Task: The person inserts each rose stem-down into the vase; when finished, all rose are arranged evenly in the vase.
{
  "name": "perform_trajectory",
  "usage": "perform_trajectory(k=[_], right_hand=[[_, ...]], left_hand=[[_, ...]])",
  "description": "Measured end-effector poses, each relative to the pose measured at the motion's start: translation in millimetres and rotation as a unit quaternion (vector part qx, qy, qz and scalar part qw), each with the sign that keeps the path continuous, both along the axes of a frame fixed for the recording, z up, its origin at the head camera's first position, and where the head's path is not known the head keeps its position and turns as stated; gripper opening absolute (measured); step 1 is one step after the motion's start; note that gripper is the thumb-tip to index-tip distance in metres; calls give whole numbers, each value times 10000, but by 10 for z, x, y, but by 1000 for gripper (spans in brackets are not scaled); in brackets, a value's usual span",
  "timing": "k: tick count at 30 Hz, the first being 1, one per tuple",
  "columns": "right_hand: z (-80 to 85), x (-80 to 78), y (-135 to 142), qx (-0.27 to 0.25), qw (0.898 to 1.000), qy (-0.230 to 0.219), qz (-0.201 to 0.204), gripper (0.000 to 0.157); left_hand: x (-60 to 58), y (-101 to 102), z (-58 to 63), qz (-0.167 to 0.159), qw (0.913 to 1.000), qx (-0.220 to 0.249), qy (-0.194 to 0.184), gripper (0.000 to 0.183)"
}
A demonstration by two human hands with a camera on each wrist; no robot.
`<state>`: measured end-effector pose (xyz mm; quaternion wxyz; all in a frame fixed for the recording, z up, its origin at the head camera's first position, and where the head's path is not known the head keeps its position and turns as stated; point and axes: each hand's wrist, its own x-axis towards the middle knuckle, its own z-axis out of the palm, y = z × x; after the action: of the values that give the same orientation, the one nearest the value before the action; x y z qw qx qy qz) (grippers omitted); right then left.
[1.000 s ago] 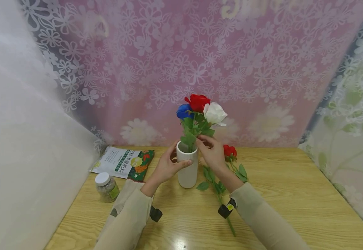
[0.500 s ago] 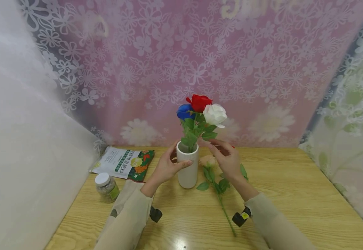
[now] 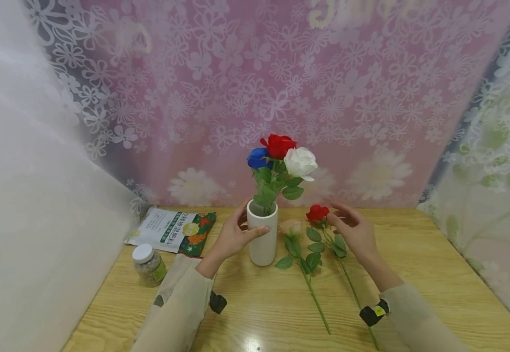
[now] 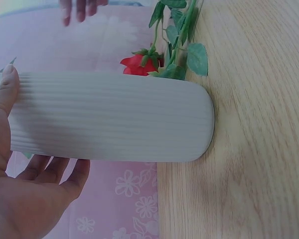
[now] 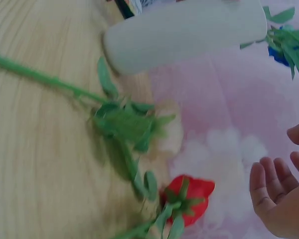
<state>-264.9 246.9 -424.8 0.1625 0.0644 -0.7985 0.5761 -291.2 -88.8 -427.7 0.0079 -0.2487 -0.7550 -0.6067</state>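
Note:
My left hand grips a white ribbed vase near its rim, thumb in front and fingers behind. The vase stands upright on the table and holds a red rose, a blue rose and a white rose with green leaves. To the right, my right hand hovers with relaxed fingers close to another red rose that lies on the table. In the right wrist view, that hand shows nothing between its fingers. A pale cream rose lies between the vase and the loose red rose.
A white and green printed bag lies at the back left of the wooden table. In front of it stand a clear jar with a white lid and a beige cloth-like item partly under the left sleeve. A floral curtain hangs behind.
My right hand has left the flower stems at the vase and moved right, over to the red rose on the table. The left hand keeps its hold on the vase.

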Motion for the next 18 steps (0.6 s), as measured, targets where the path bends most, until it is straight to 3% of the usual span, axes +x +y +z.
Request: perform_trajectory(k=[13,18], right_hand=[[-302,186,430,142,9981,-602,-46,49],[-440,258,543,352,9937,-1067,-44,53]], left_hand=[[-8,9,-21,73,9999,-35,61,92],[-10,4,-18,43,10000,-36,67,92]])
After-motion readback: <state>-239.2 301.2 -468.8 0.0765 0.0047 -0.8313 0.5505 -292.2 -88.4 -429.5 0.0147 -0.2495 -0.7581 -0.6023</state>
